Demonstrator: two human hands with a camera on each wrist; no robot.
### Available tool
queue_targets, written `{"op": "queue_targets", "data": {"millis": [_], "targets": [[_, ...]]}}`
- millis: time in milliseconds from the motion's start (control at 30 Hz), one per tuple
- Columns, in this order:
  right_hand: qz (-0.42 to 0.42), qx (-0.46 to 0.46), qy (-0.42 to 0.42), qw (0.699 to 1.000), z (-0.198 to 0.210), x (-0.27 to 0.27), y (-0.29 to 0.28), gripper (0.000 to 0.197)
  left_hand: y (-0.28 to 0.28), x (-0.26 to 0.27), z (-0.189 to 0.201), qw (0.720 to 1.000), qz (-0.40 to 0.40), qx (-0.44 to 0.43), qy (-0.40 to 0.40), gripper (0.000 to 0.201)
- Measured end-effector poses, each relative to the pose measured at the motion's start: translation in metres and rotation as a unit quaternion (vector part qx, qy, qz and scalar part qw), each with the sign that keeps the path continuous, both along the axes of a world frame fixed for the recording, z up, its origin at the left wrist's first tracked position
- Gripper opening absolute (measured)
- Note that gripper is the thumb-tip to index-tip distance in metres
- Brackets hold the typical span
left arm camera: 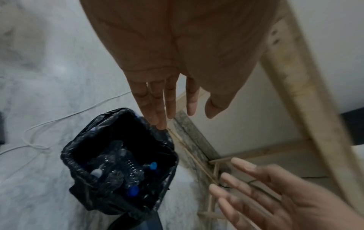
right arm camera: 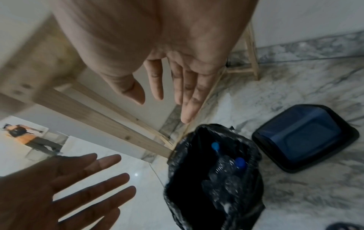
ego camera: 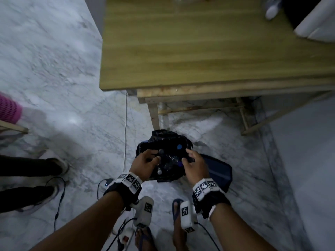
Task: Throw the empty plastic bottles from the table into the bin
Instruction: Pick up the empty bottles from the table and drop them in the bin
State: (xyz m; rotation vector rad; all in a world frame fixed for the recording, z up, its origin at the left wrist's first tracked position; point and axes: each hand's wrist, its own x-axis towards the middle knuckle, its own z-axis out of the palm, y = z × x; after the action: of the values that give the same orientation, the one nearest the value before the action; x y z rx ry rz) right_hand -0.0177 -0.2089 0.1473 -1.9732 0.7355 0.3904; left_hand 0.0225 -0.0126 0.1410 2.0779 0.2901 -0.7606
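Both hands empty over the bin

The bin [ego camera: 163,142] stands on the floor beside the table leg [ego camera: 154,115]; clear bottles [left arm camera: 118,169] lie jumbled inside, long axes tilted, caps mostly upward. Left hand [ego camera: 145,163] and right hand [ego camera: 194,164] hover above, fingers spread, holding nothing.

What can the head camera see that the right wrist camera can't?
Only the head view shows the wooden tabletop, the wrist bands with black-and-white markers, and the person's sandalled feet. Only the right wrist view shows a far-off person in orange and the palm side of the straight-fingered right hand. Both show the bin lined with a black bag, plastic bottles inside it, the blue lid on the floor, and the left hand.
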Motion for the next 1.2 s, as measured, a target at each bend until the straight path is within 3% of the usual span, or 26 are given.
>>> {"op": "queue_targets", "data": {"millis": [100, 300, 433, 566, 700, 866, 1000, 1199], "targets": [[0.003, -0.020, -0.054, 0.998, 0.061, 0.004, 0.002, 0.040, 0.004, -0.004, 0.056, 0.998, -0.040, -0.009, -0.047, 0.024], [-0.002, -0.052, -0.144, 0.988, 0.173, 0.024, -0.003, 0.037, 0.005, 0.015, 0.166, 0.985, -0.109, -0.034, -0.127, 0.014], [-0.004, -0.059, -0.180, 0.982, 0.231, 0.050, -0.015, 0.039, -0.010, 0.055, 0.232, 0.975, -0.118, -0.047, -0.180, 0.023], [-0.004, -0.074, -0.226, 0.971, 0.265, 0.084, -0.034, 0.037, -0.034, 0.103, 0.272, 0.965, -0.132, -0.052, -0.220, 0.023], [-0.013, -0.107, -0.231, 0.967, 0.281, 0.126, -0.070, 0.037, -0.065, 0.158, 0.295, 0.956, -0.145, -0.034, -0.254, 0.024], [-0.022, -0.160, -0.224, 0.961, 0.271, 0.201, -0.140, 0.038, -0.110, 0.244, 0.301, 0.946, -0.147, 0.038, -0.286, 0.029], [-0.048, -0.191, -0.216, 0.956, 0.253, 0.269, -0.201, 0.044, -0.151, 0.319, 0.285, 0.937, -0.147, 0.103, -0.298, 0.035], [-0.022, -0.250, -0.182, 0.951, 0.221, 0.363, -0.269, 0.059, -0.200, 0.407, 0.248, 0.908, -0.175, 0.210, -0.318, 0.048]]}}
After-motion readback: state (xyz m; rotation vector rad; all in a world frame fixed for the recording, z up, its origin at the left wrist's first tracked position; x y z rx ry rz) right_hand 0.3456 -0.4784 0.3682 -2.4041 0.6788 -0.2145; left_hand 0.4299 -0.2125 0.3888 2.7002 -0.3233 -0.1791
